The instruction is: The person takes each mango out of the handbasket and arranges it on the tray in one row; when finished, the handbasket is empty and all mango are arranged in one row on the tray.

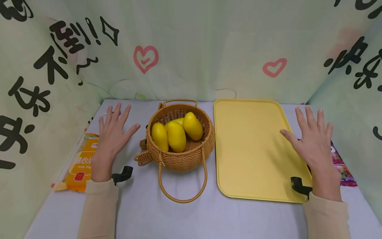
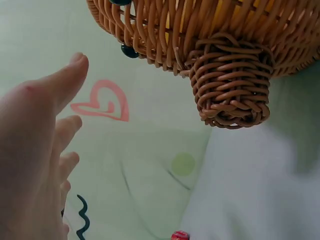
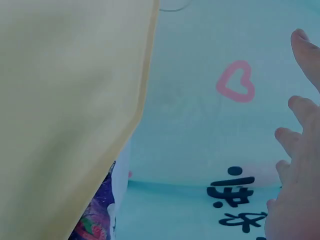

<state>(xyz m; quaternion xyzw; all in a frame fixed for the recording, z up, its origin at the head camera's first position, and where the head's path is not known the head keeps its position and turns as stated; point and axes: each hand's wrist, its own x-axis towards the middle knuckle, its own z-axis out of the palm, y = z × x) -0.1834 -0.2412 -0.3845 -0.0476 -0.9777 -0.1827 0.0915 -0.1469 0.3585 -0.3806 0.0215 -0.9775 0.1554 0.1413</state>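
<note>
In the head view my left hand point(image 1: 111, 132) is spread flat with straight fingers, between an orange snack bag point(image 1: 80, 166) and a wicker basket point(image 1: 182, 162). Several yellow mangoes point(image 1: 177, 136) lie inside the basket, whose front handle hangs down onto the table. The left wrist view shows the basket's woven stub point(image 2: 231, 85) close by, to the right of the thumb. My right hand point(image 1: 313, 142), fingers also spread, hovers over the right edge of a yellow tray point(image 1: 244, 149). Its shadow falls on the tray. Neither hand holds anything.
A purple snack bag point(image 1: 341, 166) lies right of the tray, partly hidden by the right hand and forearm. A white cloth point(image 1: 191, 219) covers the table. Pale green curtains point(image 1: 191, 49) with black writing and pink hearts enclose the back and sides.
</note>
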